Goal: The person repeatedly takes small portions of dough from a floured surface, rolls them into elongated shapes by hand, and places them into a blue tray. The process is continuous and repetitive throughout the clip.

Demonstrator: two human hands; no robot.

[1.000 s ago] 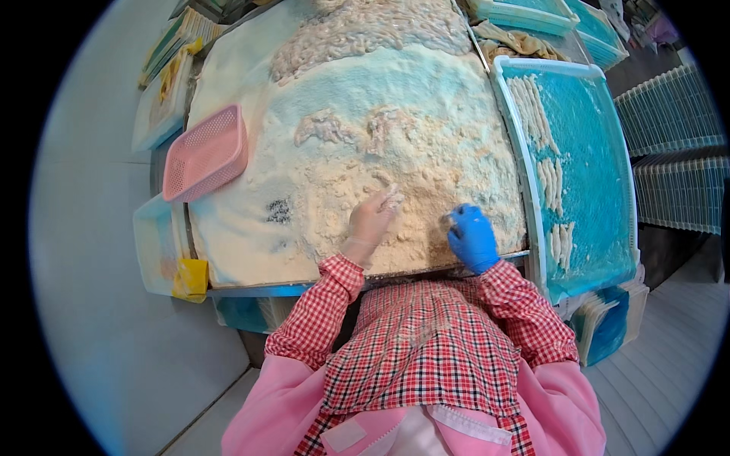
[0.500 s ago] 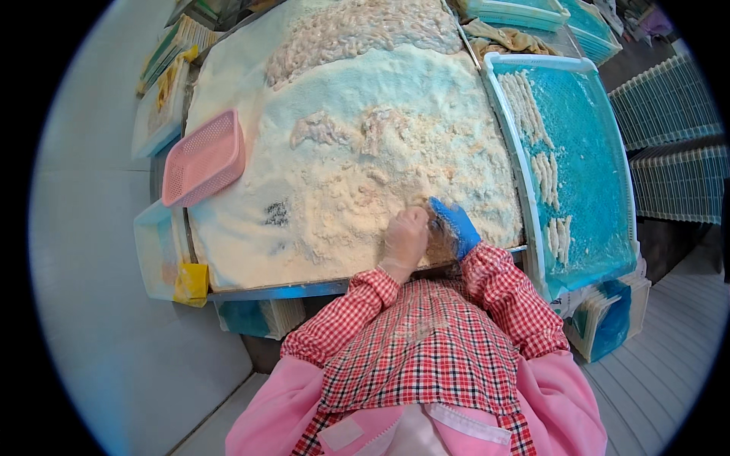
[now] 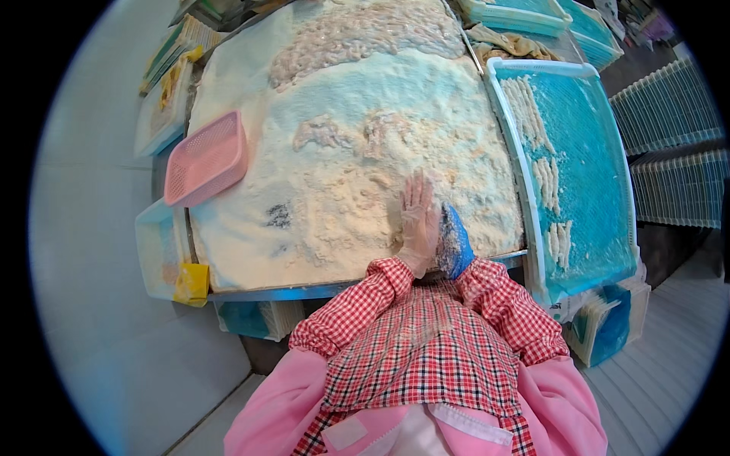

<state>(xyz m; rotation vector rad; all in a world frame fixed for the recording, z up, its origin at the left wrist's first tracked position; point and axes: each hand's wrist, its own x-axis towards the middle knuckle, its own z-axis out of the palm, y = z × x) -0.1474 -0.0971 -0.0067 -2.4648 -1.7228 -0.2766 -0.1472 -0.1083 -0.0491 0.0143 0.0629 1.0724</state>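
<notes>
My left hand [image 3: 418, 224], in a clear thin glove, is stretched flat with its fingers pointing away from me, over the near part of the floured tabletop. Close against its palm side stands my right hand [image 3: 455, 242], in a blue glove dusted with white, seen edge-on with the fingers extended. Whether anything lies between the palms is hidden. Pale flour [image 3: 342, 220] with damp crumbly lumps spreads around both hands. Farther off are two small clumps of raw pale meat strips [image 3: 323, 132], and a large heap of such strips [image 3: 365, 38] covers the far end.
At the right a white-rimmed tray [image 3: 597, 175] with a turquoise mesh base holds coated strips [image 3: 546, 182] in rows. A pink basket [image 3: 205, 159] sits at the table's left edge, near a white tub [image 3: 156, 251] with a yellow cloth [image 3: 192, 285]. Stacked trays [image 3: 669, 106] stand far right.
My left hand has gone from curled fingers to flat, stretched ones. The right hand has drawn slightly nearer to me and turned edge-on, beside the left palm.
</notes>
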